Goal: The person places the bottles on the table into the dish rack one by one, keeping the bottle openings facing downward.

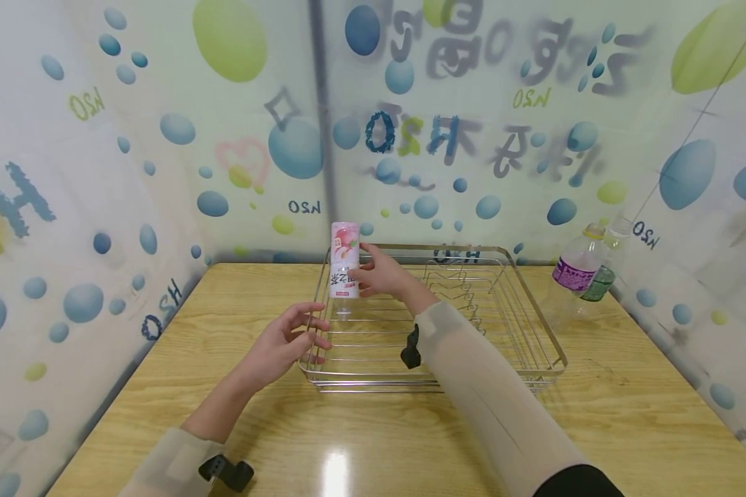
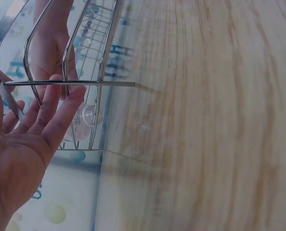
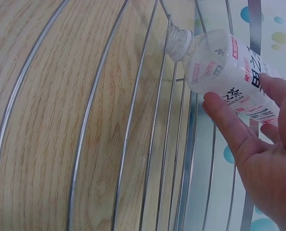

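A clear plastic bottle (image 1: 345, 266) with a pink and white label stands upside down in the far left corner of a wire dish rack (image 1: 537, 314). Its capless neck (image 3: 177, 41) points down at the rack's wires (image 3: 87, 125). My right hand (image 1: 382, 276) holds the bottle by its labelled body (image 3: 229, 67), fingers (image 3: 229, 125) laid along it. My left hand (image 1: 286, 342) is open with straight fingers (image 2: 61, 110) at the rack's left front rim (image 2: 70, 83), touching or nearly touching the wire. The bottle's neck (image 2: 87, 115) shows through the wires just beyond those fingers.
The rack sits on a wooden table (image 1: 628, 400) boxed in by patterned walls on three sides. Two more bottles, one with a purple label (image 1: 577, 273) and one with a green label (image 1: 599, 279), stand at the back right. Raised wire dividers (image 1: 460, 290) fill the rack's far right part.
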{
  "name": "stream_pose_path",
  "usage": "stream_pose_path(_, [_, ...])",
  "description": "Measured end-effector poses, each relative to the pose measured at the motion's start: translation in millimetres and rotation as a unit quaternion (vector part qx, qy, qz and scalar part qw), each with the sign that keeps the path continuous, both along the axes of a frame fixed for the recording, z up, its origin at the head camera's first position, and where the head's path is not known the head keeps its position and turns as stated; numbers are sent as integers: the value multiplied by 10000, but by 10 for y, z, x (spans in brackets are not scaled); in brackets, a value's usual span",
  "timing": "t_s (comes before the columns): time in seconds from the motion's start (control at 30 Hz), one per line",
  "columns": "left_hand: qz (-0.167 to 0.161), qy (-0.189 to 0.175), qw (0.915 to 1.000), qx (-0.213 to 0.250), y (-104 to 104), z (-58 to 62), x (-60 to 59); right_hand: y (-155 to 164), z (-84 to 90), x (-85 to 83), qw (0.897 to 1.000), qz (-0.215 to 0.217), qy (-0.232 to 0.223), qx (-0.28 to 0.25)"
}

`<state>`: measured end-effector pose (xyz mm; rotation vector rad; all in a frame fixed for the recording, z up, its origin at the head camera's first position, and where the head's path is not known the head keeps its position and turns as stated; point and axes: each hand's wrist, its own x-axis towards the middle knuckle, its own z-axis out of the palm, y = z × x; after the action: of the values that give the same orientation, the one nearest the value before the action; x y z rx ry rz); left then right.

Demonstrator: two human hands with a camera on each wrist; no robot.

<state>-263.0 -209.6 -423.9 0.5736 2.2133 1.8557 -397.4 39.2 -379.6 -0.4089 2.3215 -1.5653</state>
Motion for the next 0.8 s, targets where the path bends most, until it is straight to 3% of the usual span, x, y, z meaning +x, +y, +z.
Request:
stream_pose_path(0.5, [46, -51, 10000, -45, -14, 2, 11, 8, -4, -15, 10000, -79, 54, 22])
stream_pose_path(0.8, [34, -52, 10000, 20, 0, 8, 13, 82, 185, 7, 9951, -570, 309, -740])
